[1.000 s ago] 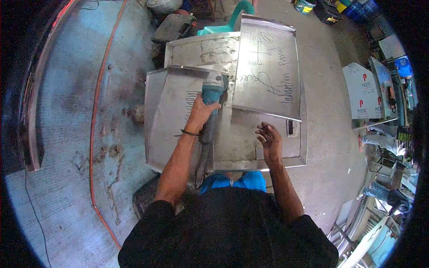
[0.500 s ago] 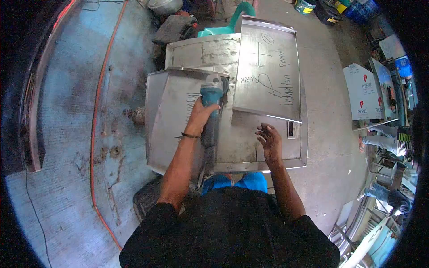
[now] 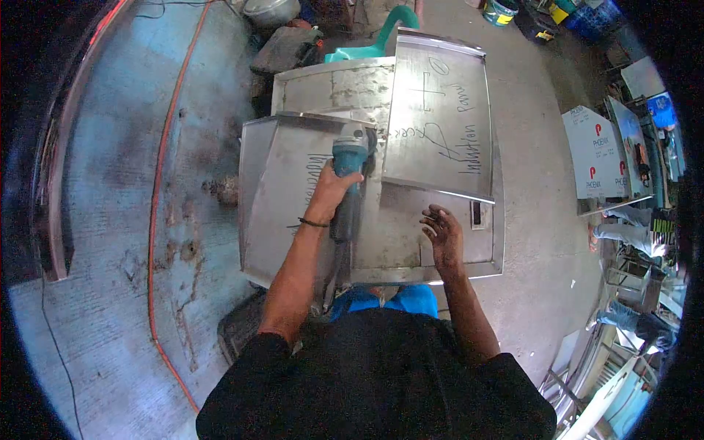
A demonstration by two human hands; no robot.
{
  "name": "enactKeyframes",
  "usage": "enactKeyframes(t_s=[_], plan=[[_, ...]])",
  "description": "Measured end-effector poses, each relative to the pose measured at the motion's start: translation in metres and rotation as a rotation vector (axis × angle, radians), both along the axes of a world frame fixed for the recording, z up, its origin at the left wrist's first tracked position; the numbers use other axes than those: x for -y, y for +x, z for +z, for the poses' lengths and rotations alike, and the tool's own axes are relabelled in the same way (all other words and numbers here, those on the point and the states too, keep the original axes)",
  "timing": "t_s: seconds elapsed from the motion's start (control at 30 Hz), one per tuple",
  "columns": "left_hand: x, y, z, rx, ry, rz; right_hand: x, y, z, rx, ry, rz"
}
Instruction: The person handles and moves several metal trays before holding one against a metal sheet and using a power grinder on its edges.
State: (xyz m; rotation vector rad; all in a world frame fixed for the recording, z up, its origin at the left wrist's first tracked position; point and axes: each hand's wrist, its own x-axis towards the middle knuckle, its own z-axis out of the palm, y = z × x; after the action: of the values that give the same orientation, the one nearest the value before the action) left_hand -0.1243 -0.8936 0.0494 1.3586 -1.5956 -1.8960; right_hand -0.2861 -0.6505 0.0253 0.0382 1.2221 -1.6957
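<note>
My left hand is wrapped round the body of a teal and black angle grinder. The grinder's head and disc lie at the inner edge of a left steel panel with handwriting on it. My right hand is empty, fingers loosely bent and apart, over a bare part of the larger steel sheet underneath. Just beyond it lies a second steel panel, marked "Induction pan..." in black. My left hand partly covers the writing on the left panel.
A green plastic chair stands behind the panels, near a dark case. An orange hose runs along the floor at left. Boards marked Phoenix lean at right, with people's legs nearby.
My left hand and the grinder have shifted very slightly to the right. My right hand and the panels look almost unchanged.
</note>
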Motion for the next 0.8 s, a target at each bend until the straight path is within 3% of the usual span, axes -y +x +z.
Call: enactKeyframes(t_s=[0.37, 0.53, 0.6, 0.67, 0.73, 0.8], plan=[[0.004, 0.003, -0.021, 0.016, -0.121, 0.040, 0.006, 0.002, 0.007, -0.001, -0.018, 0.005], [-0.001, 0.036, 0.026, 0.166, -0.174, 0.096, 0.074, 0.022, 0.026, 0.070, -0.107, 0.022], [-0.007, 0.058, 0.050, 0.181, -0.142, 0.122, 0.130, 0.032, 0.025, 0.153, -0.133, -0.005], [-0.016, 0.081, 0.060, 0.119, -0.109, 0.185, 0.190, 0.043, 0.004, 0.404, -0.165, -0.147], [-0.025, 0.104, 0.079, 0.210, -0.314, 0.171, 0.247, 0.044, -0.046, 0.736, -0.166, -0.199], [-0.032, 0.128, 0.084, 0.199, -0.296, 0.211, 0.290, 0.042, -0.152, -0.232, -0.113, 0.168]])
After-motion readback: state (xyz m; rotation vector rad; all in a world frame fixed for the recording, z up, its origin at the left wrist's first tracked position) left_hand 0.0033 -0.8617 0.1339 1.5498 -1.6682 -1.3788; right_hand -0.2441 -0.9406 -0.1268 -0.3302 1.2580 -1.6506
